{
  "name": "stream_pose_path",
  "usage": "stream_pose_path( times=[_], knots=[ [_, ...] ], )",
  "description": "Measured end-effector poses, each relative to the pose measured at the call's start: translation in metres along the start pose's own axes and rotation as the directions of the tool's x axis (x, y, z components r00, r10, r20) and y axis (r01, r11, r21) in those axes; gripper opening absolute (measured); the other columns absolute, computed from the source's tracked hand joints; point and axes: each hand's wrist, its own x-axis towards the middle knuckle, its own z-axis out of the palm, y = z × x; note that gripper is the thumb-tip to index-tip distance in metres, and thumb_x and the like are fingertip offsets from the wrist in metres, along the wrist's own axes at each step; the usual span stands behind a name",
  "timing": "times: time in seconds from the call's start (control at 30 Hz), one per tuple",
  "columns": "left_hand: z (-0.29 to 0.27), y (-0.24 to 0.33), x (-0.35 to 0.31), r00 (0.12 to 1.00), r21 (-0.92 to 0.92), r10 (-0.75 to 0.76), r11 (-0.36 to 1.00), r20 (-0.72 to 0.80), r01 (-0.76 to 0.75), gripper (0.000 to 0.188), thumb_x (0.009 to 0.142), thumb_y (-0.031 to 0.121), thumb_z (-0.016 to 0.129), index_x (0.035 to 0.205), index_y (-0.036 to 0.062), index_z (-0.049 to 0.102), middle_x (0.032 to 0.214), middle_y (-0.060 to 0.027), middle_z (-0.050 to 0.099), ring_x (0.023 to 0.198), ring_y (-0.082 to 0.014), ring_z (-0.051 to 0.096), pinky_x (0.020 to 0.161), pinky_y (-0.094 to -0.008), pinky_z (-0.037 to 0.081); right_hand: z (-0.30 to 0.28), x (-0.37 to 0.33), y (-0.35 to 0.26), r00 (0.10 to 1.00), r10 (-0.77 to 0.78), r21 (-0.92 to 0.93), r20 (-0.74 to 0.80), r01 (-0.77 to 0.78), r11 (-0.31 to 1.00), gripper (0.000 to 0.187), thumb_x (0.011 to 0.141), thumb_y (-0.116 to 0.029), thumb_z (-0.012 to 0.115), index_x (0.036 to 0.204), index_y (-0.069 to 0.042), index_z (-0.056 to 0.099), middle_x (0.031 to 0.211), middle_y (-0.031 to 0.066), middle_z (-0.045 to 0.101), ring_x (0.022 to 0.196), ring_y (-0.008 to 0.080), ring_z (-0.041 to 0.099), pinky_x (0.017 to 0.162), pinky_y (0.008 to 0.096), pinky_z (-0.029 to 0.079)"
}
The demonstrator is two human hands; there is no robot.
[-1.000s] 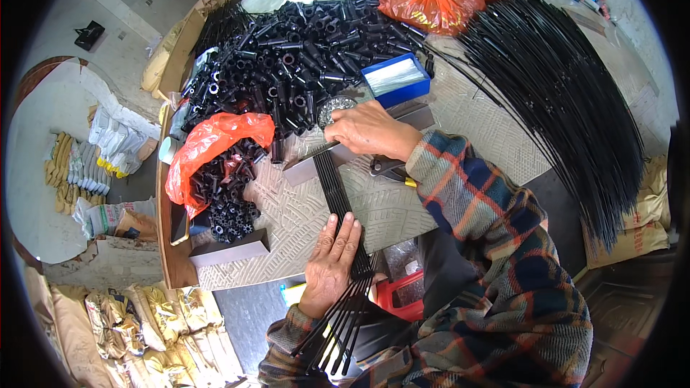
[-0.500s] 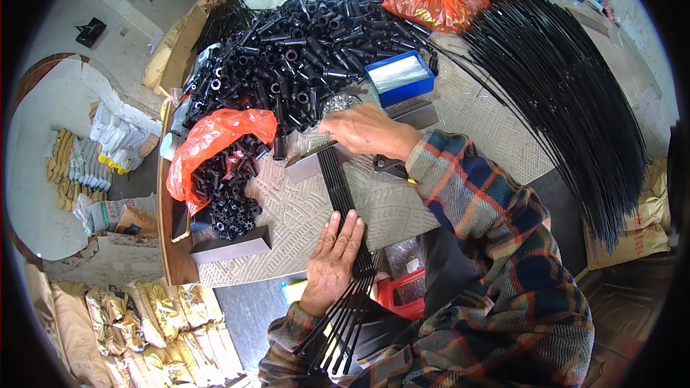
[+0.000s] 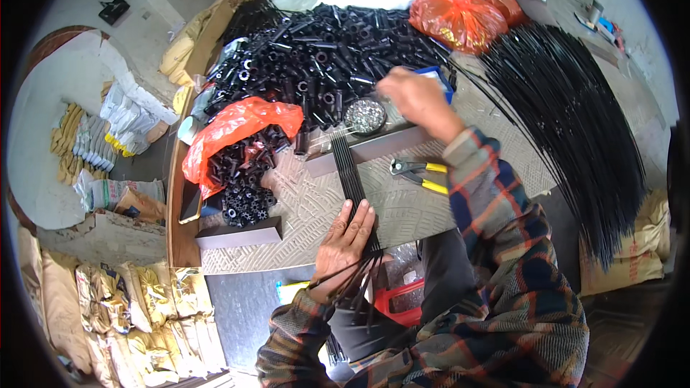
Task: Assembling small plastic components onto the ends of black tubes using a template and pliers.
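Note:
My left hand [image 3: 345, 244] lies flat with fingers stretched over a row of thin black rods [image 3: 347, 172], whose loose ends fan out below the wrist. Several thin pale pins [image 3: 332, 136] stick out sideways at the rods' far ends, beside a grey metal bar [image 3: 402, 145]. My right hand [image 3: 419, 98] is raised, fingers drawn together, in front of the blue box [image 3: 447, 86], which it partly covers. Whether it pinches something cannot be made out. A round dish of small shiny metal pieces [image 3: 364, 116] stands left of it. Nippers with yellow handles [image 3: 420, 174] lie below the bar.
Black tubular parts [image 3: 323, 50] are heaped at the back. An orange-red bag [image 3: 241, 133] spills small black pieces [image 3: 248, 201] at the left, behind another metal bar [image 3: 241, 233]. A bundle of long black rods [image 3: 568, 122] lies right. Tied red bags [image 3: 460, 21] stand behind.
My right hand has moved from the rods' far ends up and right to the blue box, uncovering the dish, pins and nippers. My left hand still presses the rods. The whole view has shifted slightly.

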Motion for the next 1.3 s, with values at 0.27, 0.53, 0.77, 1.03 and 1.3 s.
stream_pose_path(
  times=[0.27,0.53,0.77,1.03,1.3],
  knots=[
    [0.011,-0.009,-0.014,0.999,0.146,0.030,0.989,-0.042,-0.023,0.064,0.081,0.038,0.056,0.133,0.0031,0.040,0.140,-0.0118,0.037,0.131,-0.0323,0.032,0.103,-0.0394,0.034,-0.015,0.017,0.059,0.935,-0.071,-0.136,0.348,0.126,0.983,0.010,0.067,-0.016,0.070,0.067,-0.013,0.060,0.078,0.0045,0.053,0.086,0.0251,0.054,0.071,0.0384,0.043],
    [0.013,-0.002,-0.008,0.987,0.123,0.113,0.987,-0.117,-0.098,0.079,0.071,0.051,0.062,0.128,-0.0011,0.044,0.135,-0.0161,0.041,0.128,-0.0350,0.035,0.102,-0.0375,0.035,-0.022,-0.011,0.054,0.983,0.183,0.467,-0.002,-0.161,0.869,0.008,0.090,-0.015,0.046,0.090,-0.007,0.049,0.074,0.0086,0.054,0.065,0.0213,0.056,0.058,0.0348,0.045],
    [-0.029,0.014,-0.011,0.971,-0.381,0.024,0.917,-0.237,-0.116,0.098,0.060,0.041,0.078,0.139,0.0082,0.032,0.143,-0.0128,0.032,0.135,-0.0283,0.024,0.110,-0.0480,0.012,-0.134,-0.099,-0.130,0.974,0.134,0.886,0.184,-0.224,0.406,0.009,0.090,-0.014,0.051,0.093,-0.005,0.051,0.068,0.0034,0.053,0.051,0.0098,0.047,0.047,0.0209,0.035],
    [-0.106,0.063,-0.009,0.961,-0.847,-0.112,0.505,-0.252,-0.163,0.042,0.079,0.001,0.066,0.120,0.0011,0.055,0.110,-0.0104,0.063,0.100,-0.0119,0.058,0.085,-0.0244,0.046,-0.169,-0.117,-0.189,0.890,-0.342,0.135,-0.301,0.395,0.909,0.026,0.069,0.000,0.068,0.092,-0.011,0.068,0.082,0.0020,0.056,0.053,0.0140,0.050,0.045,0.0253,0.041],
    [-0.104,0.066,-0.005,0.954,-0.847,-0.200,0.523,-0.225,-0.090,0.027,0.081,0.000,0.063,0.107,-0.0013,0.063,0.093,-0.0097,0.068,0.086,-0.0130,0.063,0.079,-0.0247,0.050,-0.146,-0.126,-0.184,0.971,-0.017,0.641,-0.237,0.170,0.748,0.030,0.075,0.003,0.067,0.101,-0.011,0.069,0.079,0.0043,0.048,0.064,0.0117,0.047,0.054,0.0236,0.037]
  ],
)
